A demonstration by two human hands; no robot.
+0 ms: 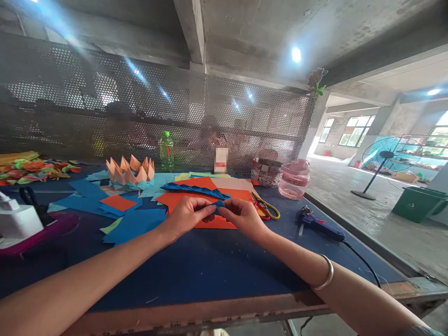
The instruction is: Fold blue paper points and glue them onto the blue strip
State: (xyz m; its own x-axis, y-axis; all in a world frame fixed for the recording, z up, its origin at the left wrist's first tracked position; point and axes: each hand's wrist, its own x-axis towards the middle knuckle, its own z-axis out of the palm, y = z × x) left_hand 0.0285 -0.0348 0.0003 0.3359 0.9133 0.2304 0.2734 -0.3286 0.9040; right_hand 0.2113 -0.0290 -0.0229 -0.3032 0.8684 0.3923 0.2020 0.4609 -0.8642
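Observation:
Both my hands meet over an orange paper sheet (210,223) on the dark blue table (210,266). My left hand (189,215) and my right hand (245,217) pinch a small folded piece of blue paper (219,204) between their fingertips. Just beyond lies a row of folded blue paper points (194,189) on more orange paper. My right wrist wears a silver bangle (327,275).
Scissors with yellow and red handles (266,207) and a blue glue gun (320,226) lie to the right. Blue paper scraps (133,226), an orange folded paper crown (130,171), a green bottle (167,151), a pink jar (294,179) and a perforated metal screen (140,116) stand behind.

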